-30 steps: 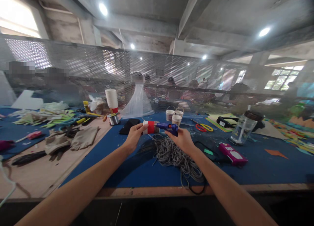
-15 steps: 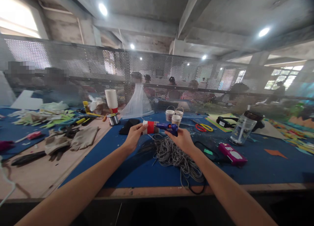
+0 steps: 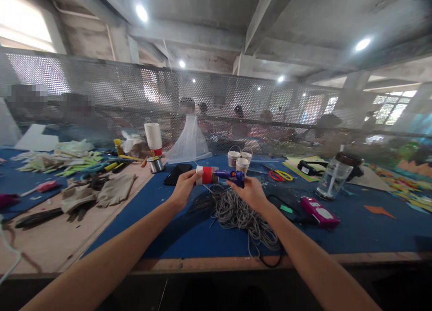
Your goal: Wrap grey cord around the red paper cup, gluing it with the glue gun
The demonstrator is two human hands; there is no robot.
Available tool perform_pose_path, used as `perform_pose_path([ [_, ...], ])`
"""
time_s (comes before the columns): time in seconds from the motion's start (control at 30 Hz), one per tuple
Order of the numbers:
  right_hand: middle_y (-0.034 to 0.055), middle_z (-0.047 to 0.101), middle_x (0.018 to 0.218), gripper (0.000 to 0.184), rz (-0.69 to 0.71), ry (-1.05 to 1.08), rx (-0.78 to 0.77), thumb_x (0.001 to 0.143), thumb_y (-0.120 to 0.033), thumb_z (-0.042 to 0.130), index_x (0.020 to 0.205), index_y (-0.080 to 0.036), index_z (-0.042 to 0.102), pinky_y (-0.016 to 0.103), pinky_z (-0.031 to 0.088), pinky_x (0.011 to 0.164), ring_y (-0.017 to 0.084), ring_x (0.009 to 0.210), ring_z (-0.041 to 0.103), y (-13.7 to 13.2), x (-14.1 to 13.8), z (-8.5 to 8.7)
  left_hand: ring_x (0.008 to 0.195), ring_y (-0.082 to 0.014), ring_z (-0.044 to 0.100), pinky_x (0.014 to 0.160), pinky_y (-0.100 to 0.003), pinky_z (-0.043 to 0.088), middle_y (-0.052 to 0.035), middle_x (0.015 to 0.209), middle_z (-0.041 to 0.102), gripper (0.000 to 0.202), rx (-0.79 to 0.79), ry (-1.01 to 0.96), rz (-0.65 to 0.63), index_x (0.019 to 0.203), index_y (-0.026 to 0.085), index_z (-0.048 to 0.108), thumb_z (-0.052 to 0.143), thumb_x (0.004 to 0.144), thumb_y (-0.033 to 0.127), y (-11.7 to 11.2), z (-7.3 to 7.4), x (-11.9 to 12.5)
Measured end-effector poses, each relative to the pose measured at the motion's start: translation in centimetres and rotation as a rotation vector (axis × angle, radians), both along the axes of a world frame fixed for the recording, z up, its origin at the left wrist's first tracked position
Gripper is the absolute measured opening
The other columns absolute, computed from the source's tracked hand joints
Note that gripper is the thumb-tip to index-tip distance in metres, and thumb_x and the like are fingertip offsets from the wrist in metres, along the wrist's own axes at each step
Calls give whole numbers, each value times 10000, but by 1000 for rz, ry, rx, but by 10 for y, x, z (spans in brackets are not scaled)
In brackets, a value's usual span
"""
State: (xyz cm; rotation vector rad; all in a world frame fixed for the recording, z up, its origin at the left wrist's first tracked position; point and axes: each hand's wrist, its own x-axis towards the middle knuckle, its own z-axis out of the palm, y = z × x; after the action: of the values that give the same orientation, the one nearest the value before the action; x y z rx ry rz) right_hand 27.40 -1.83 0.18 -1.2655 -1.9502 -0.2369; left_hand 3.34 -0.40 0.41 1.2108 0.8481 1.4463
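Left hand: fingers closed round the white end of a red-banded cup, opening only as wide as the cup. Cup lies on its side, raised above the middle of the surface, between the two hands.

Right hand: fingers curled round the handle of a blue tool; exact finger spacing partly hidden. Tool points left, its tip at the cup's right end; whether the two touch, cannot tell.

Below the right hand, a tangle of grey cord reaches toward the front edge of the surface. Black phone lies flat, just beyond the left hand. Three small buckets stand together beyond the tool, toward the back edge; scissors to their right, handles red and yellow.

Right of the cord: purple box; behind it, toward the back right corner, a clear bottle.

Toward the left edge: gloves, with a spool and an upright cup stack farther back. Mesh screen runs along the back edge.
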Motion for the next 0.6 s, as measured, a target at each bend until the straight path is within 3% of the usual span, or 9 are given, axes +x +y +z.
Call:
perform_pose_path([
  [0.6, 65, 762, 755, 343, -23, -37, -8, 908, -510, 633, 1032, -219, 766, 260, 416, 595, 233, 686, 716, -2, 1, 1, 712, -205, 640, 621, -282, 477, -68, 751, 734, 355, 15, 8, 12, 847, 137, 773, 821, 684, 448, 0, 2, 0],
])
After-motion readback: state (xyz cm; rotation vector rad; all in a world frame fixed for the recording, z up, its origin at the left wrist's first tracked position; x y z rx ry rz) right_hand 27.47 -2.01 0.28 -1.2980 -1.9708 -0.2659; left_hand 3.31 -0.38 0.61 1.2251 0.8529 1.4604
